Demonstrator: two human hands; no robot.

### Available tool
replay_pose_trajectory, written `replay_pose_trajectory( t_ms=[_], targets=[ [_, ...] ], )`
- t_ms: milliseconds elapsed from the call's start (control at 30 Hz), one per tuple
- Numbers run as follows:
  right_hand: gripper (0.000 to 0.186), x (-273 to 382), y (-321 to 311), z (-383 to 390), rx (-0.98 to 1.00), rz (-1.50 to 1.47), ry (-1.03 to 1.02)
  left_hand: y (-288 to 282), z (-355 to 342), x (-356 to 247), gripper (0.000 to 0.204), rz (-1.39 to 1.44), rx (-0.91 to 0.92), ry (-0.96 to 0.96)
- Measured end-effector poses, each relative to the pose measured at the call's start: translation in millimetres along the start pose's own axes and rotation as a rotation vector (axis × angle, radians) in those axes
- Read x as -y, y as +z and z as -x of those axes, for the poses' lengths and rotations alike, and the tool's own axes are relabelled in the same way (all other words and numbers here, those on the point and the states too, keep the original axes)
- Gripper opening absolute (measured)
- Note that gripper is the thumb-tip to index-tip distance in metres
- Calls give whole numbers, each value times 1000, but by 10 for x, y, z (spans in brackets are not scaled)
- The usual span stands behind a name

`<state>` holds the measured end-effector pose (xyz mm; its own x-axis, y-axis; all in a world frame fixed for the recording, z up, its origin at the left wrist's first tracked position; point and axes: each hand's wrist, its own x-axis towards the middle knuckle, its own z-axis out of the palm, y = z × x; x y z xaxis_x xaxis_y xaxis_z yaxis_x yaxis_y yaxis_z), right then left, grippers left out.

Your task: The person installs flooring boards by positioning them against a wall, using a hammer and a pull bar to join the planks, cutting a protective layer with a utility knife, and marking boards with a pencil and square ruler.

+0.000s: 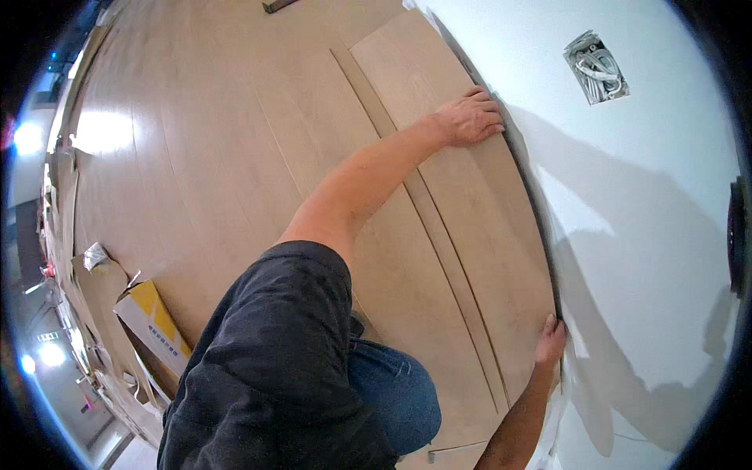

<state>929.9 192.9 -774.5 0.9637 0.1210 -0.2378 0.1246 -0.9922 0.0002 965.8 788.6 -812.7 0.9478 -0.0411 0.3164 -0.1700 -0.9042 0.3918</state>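
A long light-brown floor plank [478,204] lies beside the white wall, with a dark gap along its wall-side edge. My left hand [471,117] rests on the plank towards its far end, fingers curled over the edge by the wall. Nearer to me, my right hand [551,341] grips the same edge; some of its fingers are hidden. A narrow wood-coloured band [442,223] runs between this plank and the laid floor planks [305,125] to its left. Whether the band is a gap or a separate strip, I cannot tell.
The white wall [650,172] borders the right side, with an open socket box [597,69] full of loose wires. A yellow and white cardboard box [153,321] sits at the left. My bent knee [399,395] is over the floor. A small dark object [280,5] lies far ahead.
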Motion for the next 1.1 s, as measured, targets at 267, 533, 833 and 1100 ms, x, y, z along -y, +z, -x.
replay_pose_trajectory(
  t_ms=[267, 533, 833, 1100],
  targets=[
    [43, -422, -36, 428, -105, -259, -138, 344, 139, 17, 30, -229, -15, 49],
    [49, 116, 85, 341, -16, 31, -34, 173, 219, 297, 38, -350, 159, 82],
    [45, 566, 251, 481, -214, -73, 22, -18, 388, 725, 46, -553, 345, 233],
    [46, 373, 266, 508, -220, -156, 43, -128, 317, 540, 78, -442, 509, 76]
  ],
)
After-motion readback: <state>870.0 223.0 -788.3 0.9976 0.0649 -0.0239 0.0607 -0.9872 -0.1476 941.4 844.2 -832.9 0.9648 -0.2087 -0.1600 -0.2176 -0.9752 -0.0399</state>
